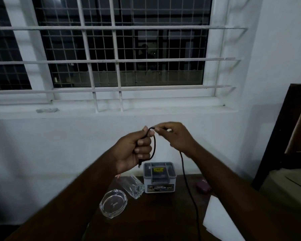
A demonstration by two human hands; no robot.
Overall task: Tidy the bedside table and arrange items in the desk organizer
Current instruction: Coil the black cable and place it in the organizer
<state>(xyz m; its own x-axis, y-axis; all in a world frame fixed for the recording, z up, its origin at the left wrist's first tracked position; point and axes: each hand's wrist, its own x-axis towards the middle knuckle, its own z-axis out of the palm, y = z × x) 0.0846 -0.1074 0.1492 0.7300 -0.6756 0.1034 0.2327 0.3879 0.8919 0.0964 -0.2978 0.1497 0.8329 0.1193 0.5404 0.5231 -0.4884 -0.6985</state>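
Above table (pixel 163 214) | one cable (pixel 154 145): left grip (pixel 134 152) curled round, right grip (pixel 175 136) pinching | one organizer (pixel 159 177)

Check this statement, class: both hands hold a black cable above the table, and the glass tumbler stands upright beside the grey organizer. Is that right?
Not quite. The head view shows the tumbler lying on its side beside the organizer, not upright. The rest holds: the left hand and right hand hold the cable above the table.
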